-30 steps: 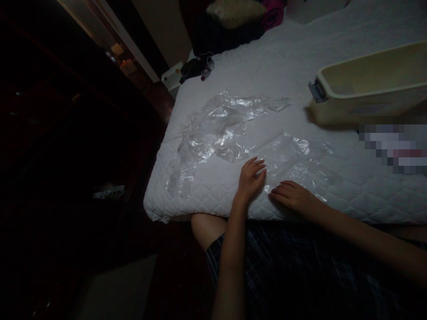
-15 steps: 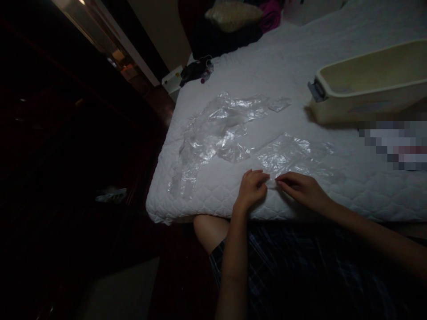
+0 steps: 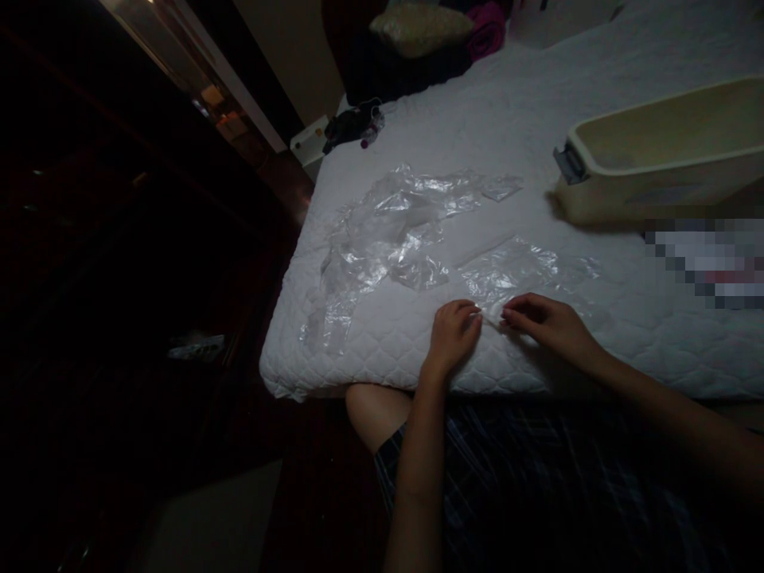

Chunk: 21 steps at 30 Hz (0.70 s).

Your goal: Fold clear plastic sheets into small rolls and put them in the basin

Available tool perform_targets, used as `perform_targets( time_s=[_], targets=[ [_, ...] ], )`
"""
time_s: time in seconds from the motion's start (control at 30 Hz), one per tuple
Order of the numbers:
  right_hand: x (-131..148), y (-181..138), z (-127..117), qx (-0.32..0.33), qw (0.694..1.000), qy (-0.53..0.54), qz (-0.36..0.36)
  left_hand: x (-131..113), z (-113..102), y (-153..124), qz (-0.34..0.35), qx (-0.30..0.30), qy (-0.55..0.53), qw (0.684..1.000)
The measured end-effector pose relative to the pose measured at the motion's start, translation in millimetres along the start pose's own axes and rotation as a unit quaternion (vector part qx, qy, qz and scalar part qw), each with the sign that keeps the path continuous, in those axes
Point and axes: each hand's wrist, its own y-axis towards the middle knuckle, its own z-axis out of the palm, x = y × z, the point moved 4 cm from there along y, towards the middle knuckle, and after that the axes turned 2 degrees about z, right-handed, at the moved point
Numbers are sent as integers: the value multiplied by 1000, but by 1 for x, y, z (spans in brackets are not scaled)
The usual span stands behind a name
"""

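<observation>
Dimly lit wht quilted bed (image 3: 513, 127), dk floor (image 3: 319, 485).

No writing can be read; the faint mark (image 3: 665, 193) on the right-hand tub's (image 3: 590, 203) side is too dim.

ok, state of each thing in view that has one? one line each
Near plastic film: wrinkled, partly spread
Far plastic film: crumpled, loose on the mattress
Left hand: fingers at near film's edge, grip unclear
Right hand: thumb and fingers pinching near film's edge
Cream bin: upright, lid off
Pink cloth: bunched
</observation>
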Motion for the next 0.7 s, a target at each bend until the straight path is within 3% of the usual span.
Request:
perform_targets(
  time_s=[0.1,0.2,0.33,0.47,0.57,0.7],
  targets=[
    [-1,3,1,-2,1000,6,-8,-1,3,2,-11,-14,14,1000],
    [-3,8,-2,-21,999,-22,-16,-4,8,2,-13,-76,45,996],
    [-4,14,-8,-58,994,-89,-34,-14,11,-2,50,-157,140,976],
    [-3,14,-12,-83,984,-156,-31,-24,18,-3,140,-100,206,963],
    [-4,13,-13,-80,974,-210,-25,-23,21,-2,139,-63,222,963],
    [-6,12,-13,-75,943,-319,-63,-22,22,0,129,-58,221,965]
  ],
)
